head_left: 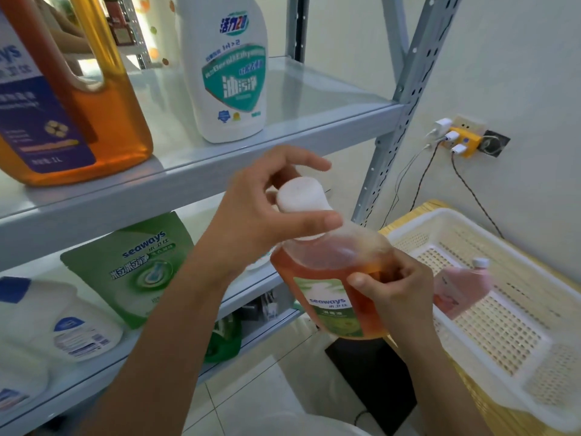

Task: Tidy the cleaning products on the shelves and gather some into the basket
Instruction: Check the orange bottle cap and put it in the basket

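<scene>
An amber bottle (327, 275) with a green label and white cap is held tilted in front of the shelves. My left hand (261, 212) grips its cap and neck, thumb across the front. My right hand (390, 294) curls round the bottle's body from the right. To the right lies a white plastic basket (509, 350) with a pink bottle (462, 287) lying inside. On the upper shelf (283, 136) stand a big amber jug (72, 99) and a white bottle (229, 67) with a teal label. The lower shelf holds a green pouch (132, 262) and a white jug (53, 322).
The basket rests on a yellow woven surface (490, 404). A grey shelf upright (396, 114) rises between shelves and basket. A wall socket with a yellow adapter (459, 140) trails cables down behind the basket. A black object (374, 379) sits on the tiled floor below.
</scene>
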`<action>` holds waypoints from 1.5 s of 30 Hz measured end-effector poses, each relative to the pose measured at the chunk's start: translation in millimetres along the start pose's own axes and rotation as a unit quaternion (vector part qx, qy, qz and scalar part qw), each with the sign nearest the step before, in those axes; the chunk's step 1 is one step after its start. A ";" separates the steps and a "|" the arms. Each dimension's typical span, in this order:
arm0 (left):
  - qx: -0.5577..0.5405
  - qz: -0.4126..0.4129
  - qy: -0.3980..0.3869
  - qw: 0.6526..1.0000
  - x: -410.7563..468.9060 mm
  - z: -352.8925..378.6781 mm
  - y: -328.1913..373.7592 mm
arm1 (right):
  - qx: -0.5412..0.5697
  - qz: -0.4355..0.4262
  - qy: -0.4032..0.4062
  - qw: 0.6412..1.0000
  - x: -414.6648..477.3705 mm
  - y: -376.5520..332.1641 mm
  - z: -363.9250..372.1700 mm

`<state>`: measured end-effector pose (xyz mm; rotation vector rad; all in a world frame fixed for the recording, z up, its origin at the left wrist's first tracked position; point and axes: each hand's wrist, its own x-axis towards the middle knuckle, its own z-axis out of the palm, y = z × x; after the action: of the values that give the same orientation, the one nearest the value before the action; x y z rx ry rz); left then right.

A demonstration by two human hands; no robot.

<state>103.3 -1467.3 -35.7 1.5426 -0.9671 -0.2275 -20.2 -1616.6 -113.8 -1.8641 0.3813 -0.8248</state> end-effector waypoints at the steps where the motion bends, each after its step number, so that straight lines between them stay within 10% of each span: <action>1: 0.058 0.009 0.033 0.998 2.2 5.5 2.1 | -0.003 -0.002 0.004 1.000 0.4 0.1 -0.6; 7: -0.067 0.007 -0.126 0.990 -0.6 0.2 8.3 | 0.009 -0.002 0.026 1.000 2.4 3.4 -8.3; 14: 0.162 0.003 0.144 0.976 3.8 29.5 14.0 | -0.014 -0.021 0.027 0.999 1.1 4.2 -11.2; 19: -0.006 -0.037 -0.087 0.995 -1.2 9.0 19.9 | -0.012 -0.016 0.047 0.999 0.8 4.7 -14.7; 25: 0.142 -0.021 0.041 0.989 0.8 19.7 24.3 | -0.014 -0.011 0.045 0.999 -1.1 6.0 -16.1; 29: -0.007 -0.039 -0.117 0.992 -3.0 4.7 22.3 | 0.003 -0.011 0.053 0.999 -3.2 0.8 -16.1; 37: -0.077 0.005 0.191 0.979 -0.6 5.6 30.9 | 0.004 -0.010 0.062 0.998 -4.9 5.5 -14.7; 45: -0.324 -0.089 0.096 0.937 -10.0 0.2 19.9 | 0.124 0.031 0.061 0.990 -6.1 21.1 -24.1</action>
<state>88.1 -1458.9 -21.8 1.0120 -0.5171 -0.4650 -39.0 -1638.5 -129.0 -1.5703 0.3928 -0.9026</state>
